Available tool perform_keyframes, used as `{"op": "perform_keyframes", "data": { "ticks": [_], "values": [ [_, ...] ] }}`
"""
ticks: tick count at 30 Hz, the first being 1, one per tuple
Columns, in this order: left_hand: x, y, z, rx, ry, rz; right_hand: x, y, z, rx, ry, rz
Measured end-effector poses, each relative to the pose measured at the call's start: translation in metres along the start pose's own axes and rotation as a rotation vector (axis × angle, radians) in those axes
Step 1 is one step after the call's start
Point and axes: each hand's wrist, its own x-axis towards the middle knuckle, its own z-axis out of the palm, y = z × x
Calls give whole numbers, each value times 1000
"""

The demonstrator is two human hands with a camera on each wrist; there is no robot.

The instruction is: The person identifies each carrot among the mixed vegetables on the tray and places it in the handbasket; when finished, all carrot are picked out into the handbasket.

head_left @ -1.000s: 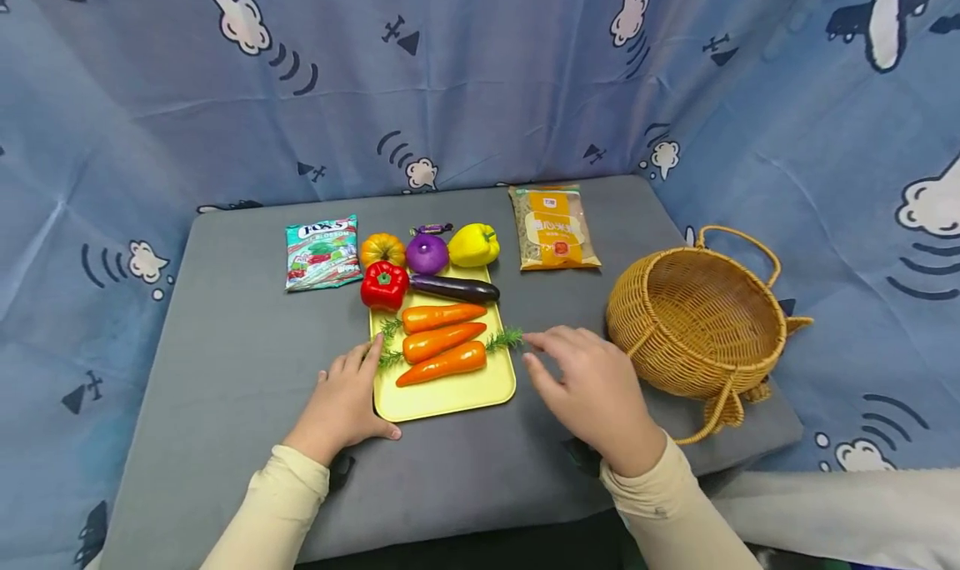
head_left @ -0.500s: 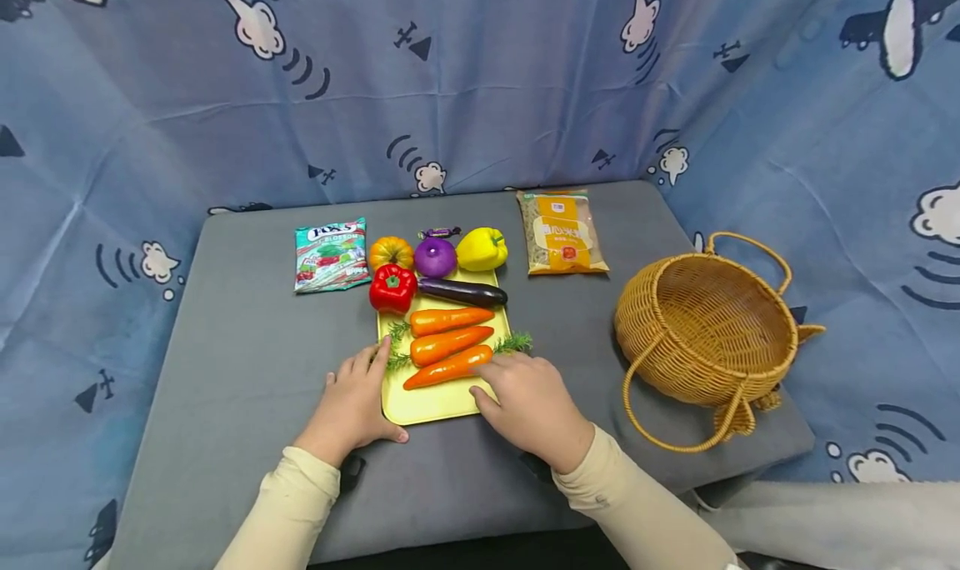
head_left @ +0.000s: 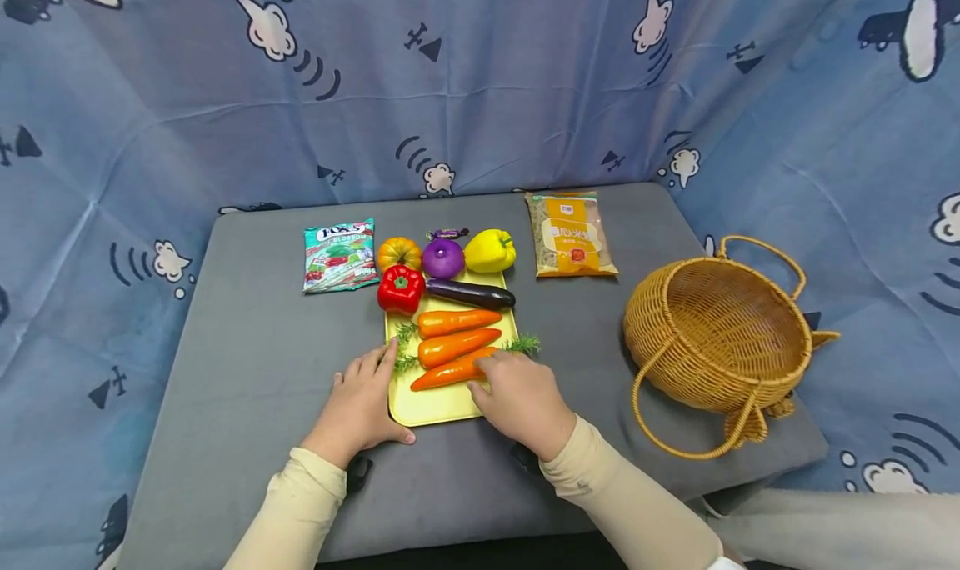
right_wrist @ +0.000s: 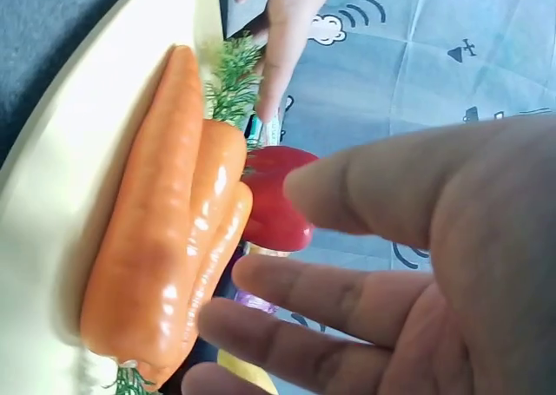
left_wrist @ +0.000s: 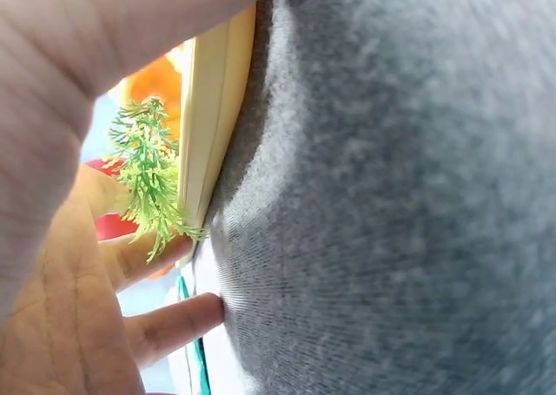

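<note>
Three orange carrots lie side by side on a yellow tray [head_left: 435, 409]. My right hand [head_left: 525, 399] is at the thick end of the nearest carrot [head_left: 450, 372], over the tray's right side. In the right wrist view its thumb and loosely bent fingers [right_wrist: 339, 282] are spread above the carrots, with a gap visible and nothing held. My left hand [head_left: 356, 407] rests at the tray's left edge, fingers spread and thumb near the front corner. Beyond the carrots lie an eggplant [head_left: 472, 293] and a red bell pepper [head_left: 401, 290], partly over the tray.
Behind them sit a small pumpkin [head_left: 399, 254], a purple onion [head_left: 443, 259], a yellow bell pepper [head_left: 491, 251] and a wrapped candy [head_left: 447, 234]. A candy bag [head_left: 341, 257] lies left, a grain bag [head_left: 572, 234] right. A wicker basket [head_left: 652, 324] stands at the table's right edge.
My right hand has moved left from beside the nearest carrot's green top to over its thick end. The left hand stays at the tray's edge. The head view has shifted slightly.
</note>
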Motion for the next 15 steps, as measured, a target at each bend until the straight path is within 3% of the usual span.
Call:
{"op": "perform_keyframes", "data": {
  "ticks": [3, 10, 15],
  "values": [
    [0, 0, 0, 3, 3, 4, 4, 1, 5, -1, 15, -19],
    [0, 1, 0, 9, 13, 8, 13, 9, 26, -44, 87, -148],
    [0, 0, 0, 9, 8, 2, 15, 13, 34, -103, 102, -141]
  ]
}}
